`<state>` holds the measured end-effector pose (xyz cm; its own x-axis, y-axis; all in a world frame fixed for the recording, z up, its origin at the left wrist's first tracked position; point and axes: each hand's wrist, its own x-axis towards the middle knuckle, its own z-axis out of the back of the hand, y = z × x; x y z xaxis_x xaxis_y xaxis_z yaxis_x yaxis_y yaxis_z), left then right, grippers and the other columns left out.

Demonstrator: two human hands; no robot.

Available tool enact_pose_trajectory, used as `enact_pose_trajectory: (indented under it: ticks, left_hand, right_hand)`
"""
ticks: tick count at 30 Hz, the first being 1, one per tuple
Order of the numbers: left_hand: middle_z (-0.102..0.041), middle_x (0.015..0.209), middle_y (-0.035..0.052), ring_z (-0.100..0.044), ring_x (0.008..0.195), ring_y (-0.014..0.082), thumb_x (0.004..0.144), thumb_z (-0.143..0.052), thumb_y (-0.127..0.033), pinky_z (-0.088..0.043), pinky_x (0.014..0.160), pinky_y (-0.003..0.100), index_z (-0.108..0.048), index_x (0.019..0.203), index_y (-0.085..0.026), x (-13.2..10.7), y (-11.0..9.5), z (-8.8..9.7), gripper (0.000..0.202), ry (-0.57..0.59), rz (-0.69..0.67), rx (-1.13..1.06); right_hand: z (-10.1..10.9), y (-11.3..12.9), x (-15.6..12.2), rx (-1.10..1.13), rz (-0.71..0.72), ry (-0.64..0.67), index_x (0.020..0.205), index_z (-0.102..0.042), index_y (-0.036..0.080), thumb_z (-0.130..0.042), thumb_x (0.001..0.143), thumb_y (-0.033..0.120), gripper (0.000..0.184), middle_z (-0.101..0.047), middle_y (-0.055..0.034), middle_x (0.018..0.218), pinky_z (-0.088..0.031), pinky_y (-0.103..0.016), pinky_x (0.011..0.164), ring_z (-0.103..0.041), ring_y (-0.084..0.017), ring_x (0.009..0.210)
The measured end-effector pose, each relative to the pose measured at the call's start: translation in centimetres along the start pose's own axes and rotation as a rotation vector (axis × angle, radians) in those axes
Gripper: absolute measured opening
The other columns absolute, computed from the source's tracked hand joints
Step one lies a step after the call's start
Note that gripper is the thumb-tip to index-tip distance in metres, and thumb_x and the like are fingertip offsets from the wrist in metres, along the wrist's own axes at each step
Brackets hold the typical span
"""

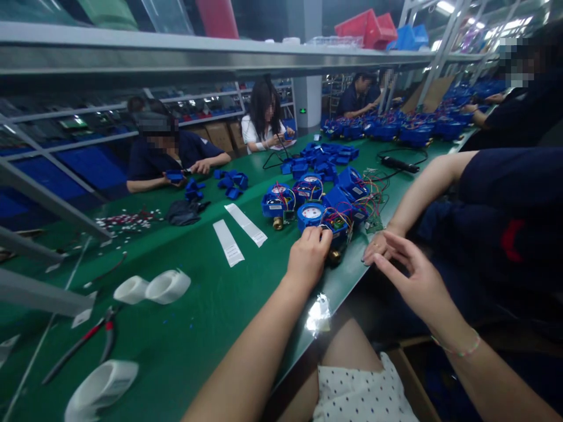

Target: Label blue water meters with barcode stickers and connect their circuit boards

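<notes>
My left hand (309,256) is closed on the near side of a blue water meter (339,230) with a brass fitting and a small green circuit board. Its fingertips are partly hidden behind the knuckles. My right hand (413,281) is held past the table edge, fingers apart and nothing in them. Just beyond it, a co-worker's hand (379,245) rests at the edge beside a bundle of thin coloured wires (373,202). More blue meters, one with a white round dial (311,211), stand close together behind my left hand.
Two white label strips (229,242) lie left of the meters. Rolls of white labels (168,286) and red-and-black pliers (103,328) are on the green table (176,340). Blue plastic parts (323,157) are heaped farther back. A shelf (220,58) crosses overhead; several people sit around.
</notes>
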<state>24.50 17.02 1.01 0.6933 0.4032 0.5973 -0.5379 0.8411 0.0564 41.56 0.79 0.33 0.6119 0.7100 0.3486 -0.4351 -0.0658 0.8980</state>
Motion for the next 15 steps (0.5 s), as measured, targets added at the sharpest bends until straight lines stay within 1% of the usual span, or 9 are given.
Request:
enact_pose_trajectory:
  ticks: [2, 4, 6, 7, 9, 11, 13, 14, 15]
  left_hand:
    - [-0.069, 0.111, 0.0120, -0.063, 0.107, 0.0272, 0.095, -0.057, -0.011, -0.061, 0.072, 0.033, -0.060, 0.110, -0.018, 0.8, -0.2, -0.5, 0.017, 0.002, 0.023, 0.012]
    - [-0.068, 0.109, 0.0131, -0.064, 0.105, 0.0279, 0.094, -0.057, -0.009, -0.060, 0.072, 0.034, -0.060, 0.112, -0.016, 1.2, -0.3, -0.6, 0.020, 0.005, 0.028, 0.012]
    - [-0.069, 0.113, 0.0145, -0.064, 0.110, 0.0285, 0.092, -0.057, -0.008, -0.061, 0.082, 0.038, -0.059, 0.118, -0.015, 1.1, -0.4, 0.0, 0.027, 0.006, 0.011, 0.003]
    - [-0.068, 0.121, 0.0158, -0.063, 0.117, 0.0291, 0.092, -0.057, -0.009, -0.059, 0.091, 0.041, -0.058, 0.124, -0.015, 0.8, -0.4, 0.6, 0.032, 0.001, 0.000, -0.003]
    - [-0.060, 0.141, 0.0176, -0.054, 0.135, 0.0304, 0.093, -0.057, -0.013, -0.051, 0.109, 0.046, -0.053, 0.137, -0.014, -0.4, -0.1, 2.5, 0.044, -0.013, -0.038, -0.024]
    - [-0.053, 0.152, 0.0165, -0.046, 0.145, 0.0299, 0.096, -0.055, -0.017, -0.043, 0.118, 0.046, -0.048, 0.144, -0.012, -2.6, 0.8, 5.0, 0.049, -0.013, -0.116, -0.034]
    - [-0.060, 0.145, 0.0142, -0.051, 0.140, 0.0263, 0.100, -0.051, -0.020, -0.046, 0.113, 0.042, -0.052, 0.140, -0.013, -5.9, 2.1, 7.7, 0.041, 0.014, -0.217, -0.024]
    - [-0.066, 0.137, 0.0128, -0.057, 0.134, 0.0240, 0.101, -0.049, -0.021, -0.050, 0.106, 0.038, -0.056, 0.136, -0.014, -7.9, 3.0, 9.0, 0.036, 0.040, -0.253, -0.007]
    - [-0.071, 0.126, 0.0113, -0.062, 0.125, 0.0219, 0.102, -0.048, -0.022, -0.054, 0.097, 0.035, -0.059, 0.131, -0.015, -10.1, 4.0, 10.2, 0.031, 0.070, -0.272, 0.014]
  right_hand:
    - [-0.5, 0.4, -2.0, 0.049, -0.010, -0.049, 0.131, -0.064, 0.025, -0.079, 0.084, 0.052, 0.056, -0.065, -0.0098, 0.133, -0.049, -0.052, 0.113, -0.064, -0.030, 0.121]
    - [-1.1, 1.1, -4.5, 0.095, -0.022, -0.069, 0.127, -0.064, 0.025, -0.076, 0.087, 0.048, 0.047, -0.066, -0.0096, 0.129, -0.054, -0.046, 0.107, -0.065, -0.028, 0.118]
    - [-2.0, 2.0, -7.4, 0.106, -0.001, -0.035, 0.126, -0.063, 0.027, -0.069, 0.095, 0.041, 0.034, -0.068, -0.0079, 0.123, -0.057, -0.039, 0.098, -0.067, -0.024, 0.113]
    - [-2.5, 2.4, -9.0, 0.107, 0.039, 0.022, 0.122, -0.063, 0.028, -0.063, 0.099, 0.036, 0.025, -0.070, -0.0064, 0.116, -0.058, -0.035, 0.092, -0.069, -0.022, 0.106]
    - [-3.9, 2.7, -11.9, 0.107, 0.208, 0.232, 0.106, -0.064, 0.026, -0.049, 0.103, 0.029, 0.015, -0.070, -0.0034, 0.092, -0.056, -0.030, 0.076, -0.069, -0.018, 0.085]
    - [-5.6, 2.2, -14.6, 0.070, 0.484, 0.504, 0.087, -0.059, 0.024, -0.037, 0.104, 0.025, 0.027, -0.064, -0.0010, 0.074, -0.049, -0.027, 0.062, -0.064, -0.016, 0.067]
    - [-7.7, 0.8, -16.8, -0.019, 0.754, 0.720, 0.077, -0.055, 0.023, -0.030, 0.105, 0.022, 0.037, -0.061, 0.0007, 0.064, -0.039, -0.027, 0.052, -0.059, -0.014, 0.055]
    - [-8.7, 0.0, -17.8, -0.064, 0.846, 0.797, 0.075, -0.055, 0.023, -0.030, 0.105, 0.021, 0.039, -0.060, 0.0013, 0.061, -0.034, -0.028, 0.048, -0.057, -0.014, 0.051]
    - [-9.7, -0.9, -18.6, -0.100, 0.885, 0.870, 0.074, -0.055, 0.023, -0.032, 0.105, 0.021, 0.039, -0.061, 0.0017, 0.060, -0.032, -0.029, 0.047, -0.056, -0.014, 0.049]
